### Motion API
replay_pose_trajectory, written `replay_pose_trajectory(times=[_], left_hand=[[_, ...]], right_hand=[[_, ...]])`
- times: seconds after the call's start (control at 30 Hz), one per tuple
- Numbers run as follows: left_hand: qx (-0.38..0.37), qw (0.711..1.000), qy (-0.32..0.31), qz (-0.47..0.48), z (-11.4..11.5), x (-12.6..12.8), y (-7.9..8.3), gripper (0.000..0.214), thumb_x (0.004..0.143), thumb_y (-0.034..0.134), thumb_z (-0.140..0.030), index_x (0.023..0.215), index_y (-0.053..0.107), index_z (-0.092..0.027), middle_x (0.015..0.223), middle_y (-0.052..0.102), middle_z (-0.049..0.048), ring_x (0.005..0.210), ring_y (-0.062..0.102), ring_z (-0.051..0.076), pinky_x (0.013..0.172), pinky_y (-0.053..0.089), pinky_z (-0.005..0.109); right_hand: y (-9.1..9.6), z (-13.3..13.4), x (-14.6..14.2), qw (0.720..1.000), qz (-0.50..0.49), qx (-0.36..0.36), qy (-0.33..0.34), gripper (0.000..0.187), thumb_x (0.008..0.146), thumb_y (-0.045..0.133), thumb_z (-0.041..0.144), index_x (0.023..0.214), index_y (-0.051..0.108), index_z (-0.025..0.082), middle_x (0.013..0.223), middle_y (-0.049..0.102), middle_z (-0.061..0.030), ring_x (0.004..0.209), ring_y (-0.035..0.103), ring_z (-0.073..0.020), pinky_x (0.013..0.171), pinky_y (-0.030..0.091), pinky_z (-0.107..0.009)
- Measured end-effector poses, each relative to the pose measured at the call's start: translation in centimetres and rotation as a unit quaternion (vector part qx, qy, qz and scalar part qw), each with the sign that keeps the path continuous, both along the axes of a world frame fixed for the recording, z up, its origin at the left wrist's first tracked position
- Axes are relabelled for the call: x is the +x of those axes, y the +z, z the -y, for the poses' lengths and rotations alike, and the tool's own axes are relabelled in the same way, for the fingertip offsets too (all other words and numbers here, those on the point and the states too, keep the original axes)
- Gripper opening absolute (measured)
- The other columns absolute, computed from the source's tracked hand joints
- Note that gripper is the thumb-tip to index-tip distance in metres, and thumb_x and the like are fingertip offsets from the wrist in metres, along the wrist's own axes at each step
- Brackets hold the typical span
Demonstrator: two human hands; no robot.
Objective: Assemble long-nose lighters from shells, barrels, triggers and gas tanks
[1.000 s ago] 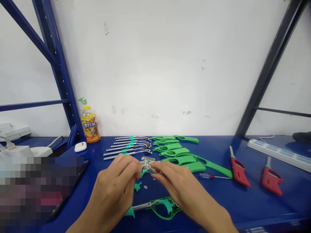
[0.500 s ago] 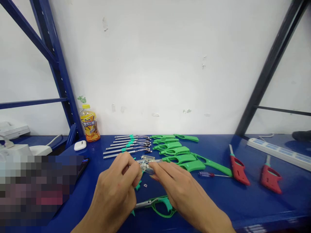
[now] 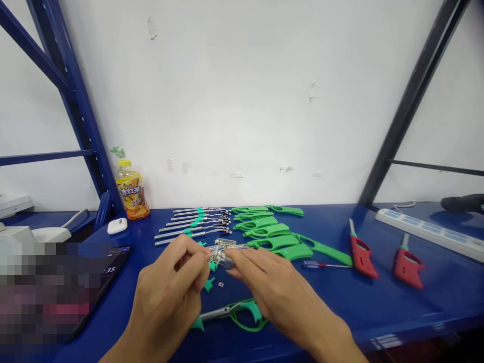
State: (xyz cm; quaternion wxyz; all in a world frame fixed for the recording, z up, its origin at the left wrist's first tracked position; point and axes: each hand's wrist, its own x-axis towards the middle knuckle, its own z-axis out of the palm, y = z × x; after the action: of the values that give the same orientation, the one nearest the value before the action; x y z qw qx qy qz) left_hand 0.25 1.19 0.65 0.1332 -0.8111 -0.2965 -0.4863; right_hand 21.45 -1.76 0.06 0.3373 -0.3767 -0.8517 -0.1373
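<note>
Both my hands meet over the blue table (image 3: 378, 312). My left hand (image 3: 170, 287) and my right hand (image 3: 272, 287) pinch a small clear part with metal on it (image 3: 221, 258) between their fingertips, held just above the surface. Below them lies a green lighter frame with a metal tube (image 3: 234, 315). A small green trigger piece (image 3: 208, 286) and a tiny white square piece (image 3: 220, 285) lie under the held part.
Behind the hands lie a row of metal tubes with wires (image 3: 192, 224) and several green handle shells (image 3: 272, 232). A small screwdriver (image 3: 325, 264), two red lighters (image 3: 361, 252), a power strip (image 3: 427, 227), a yellow drink bottle (image 3: 130, 191), a phone (image 3: 109, 272) and a white earbud case (image 3: 117, 225) sit around.
The view has shifted slightly right and up, so everything sits a little lower left. My hands keep pinching the clear part, with small finger movements.
</note>
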Motion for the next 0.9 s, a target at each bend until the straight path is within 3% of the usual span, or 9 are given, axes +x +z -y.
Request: replay_pose_trajectory(times=[0.1, 0.2, 0.27, 0.37, 0.5, 0.63, 0.77, 0.9], left_hand=[[-0.047, 0.999, -0.017, 0.019, -0.2, 0.3, 0.0, 0.022, 0.106, 0.048, -0.010, 0.098, 0.058, -0.028, 0.091, 0.069, -0.0053, 0.077, 0.071, 0.011, 0.067, 0.052, 0.019], [-0.102, 0.995, -0.019, 0.004, -0.2, 1.0, -0.4, 0.021, 0.110, 0.054, -0.024, 0.129, 0.060, -0.030, 0.096, 0.074, -0.0045, 0.072, 0.071, 0.013, 0.063, 0.055, 0.021], [-0.130, 0.989, -0.038, -0.060, 0.0, 1.5, -0.9, 0.020, 0.110, 0.052, -0.024, 0.125, 0.064, -0.029, 0.098, 0.075, -0.0023, 0.079, 0.074, 0.017, 0.066, 0.057, 0.025], [-0.187, 0.960, -0.075, -0.195, 0.5, 1.9, -1.5, 0.022, 0.107, 0.053, -0.018, 0.108, 0.072, -0.028, 0.105, 0.075, 0.0019, 0.096, 0.075, 0.026, 0.075, 0.061, 0.033], [-0.335, 0.885, -0.054, -0.320, 1.2, 2.2, -1.3, 0.023, 0.104, 0.061, -0.018, 0.119, 0.076, -0.029, 0.118, 0.074, 0.0056, 0.110, 0.073, 0.030, 0.090, 0.063, 0.044], [-0.409, 0.832, 0.011, -0.376, 1.5, 2.2, -0.4, 0.039, 0.104, 0.059, -0.012, 0.137, 0.073, -0.029, 0.133, 0.072, 0.0093, 0.123, 0.070, 0.033, 0.103, 0.059, 0.052], [-0.412, 0.822, 0.036, -0.391, 1.0, 1.8, -0.3, 0.040, 0.104, 0.054, -0.008, 0.130, 0.078, -0.027, 0.133, 0.074, 0.0111, 0.122, 0.072, 0.035, 0.105, 0.057, 0.053], [-0.407, 0.841, 0.016, -0.356, 0.3, 1.2, -0.7, 0.035, 0.100, 0.057, -0.005, 0.109, 0.083, -0.027, 0.114, 0.079, 0.0069, 0.108, 0.077, 0.028, 0.097, 0.059, 0.037]], right_hand=[[0.5, -0.5, 1.6, 0.998, -0.038, -0.058, 0.005, 0.033, 0.118, 0.043, 0.025, 0.145, 0.062, 0.021, 0.120, 0.080, -0.0094, 0.102, 0.077, -0.0225, 0.086, 0.065, -0.037], [0.8, -1.2, 4.1, 0.993, -0.086, -0.078, -0.029, 0.038, 0.116, 0.046, 0.025, 0.154, 0.054, 0.025, 0.123, 0.078, -0.0085, 0.102, 0.077, -0.0224, 0.085, 0.063, -0.037], [0.9, -1.6, 5.8, 0.989, -0.109, -0.078, -0.066, 0.034, 0.115, 0.046, 0.026, 0.148, 0.057, 0.024, 0.123, 0.077, -0.0099, 0.105, 0.077, -0.0243, 0.087, 0.062, -0.038], [1.2, -1.4, 7.6, 0.978, -0.132, -0.123, -0.103, 0.014, 0.114, 0.046, 0.030, 0.119, 0.057, 0.024, 0.115, 0.075, -0.0092, 0.102, 0.075, -0.0248, 0.085, 0.059, -0.038], [1.6, -0.5, 8.5, 0.955, -0.121, -0.237, -0.130, 0.020, 0.116, 0.035, 0.035, 0.100, 0.043, 0.026, 0.094, 0.068, -0.0031, 0.082, 0.065, -0.0218, 0.076, 0.050, -0.037], [1.9, 0.0, 8.2, 0.923, -0.054, -0.368, -0.099, 0.013, 0.109, 0.053, 0.033, 0.100, 0.048, 0.025, 0.098, 0.067, -0.0014, 0.086, 0.060, -0.0210, 0.077, 0.045, -0.034], [2.3, 0.2, 7.4, 0.889, -0.018, -0.453, -0.066, 0.018, 0.095, 0.072, 0.022, 0.095, 0.054, 0.024, 0.097, 0.066, 0.0010, 0.092, 0.061, -0.0202, 0.076, 0.043, -0.030], [2.4, 0.2, 6.4, 0.887, -0.001, -0.460, -0.045, 0.028, 0.090, 0.077, 0.014, 0.091, 0.052, 0.024, 0.094, 0.064, 0.0032, 0.088, 0.060, -0.0176, 0.070, 0.040, -0.026]])
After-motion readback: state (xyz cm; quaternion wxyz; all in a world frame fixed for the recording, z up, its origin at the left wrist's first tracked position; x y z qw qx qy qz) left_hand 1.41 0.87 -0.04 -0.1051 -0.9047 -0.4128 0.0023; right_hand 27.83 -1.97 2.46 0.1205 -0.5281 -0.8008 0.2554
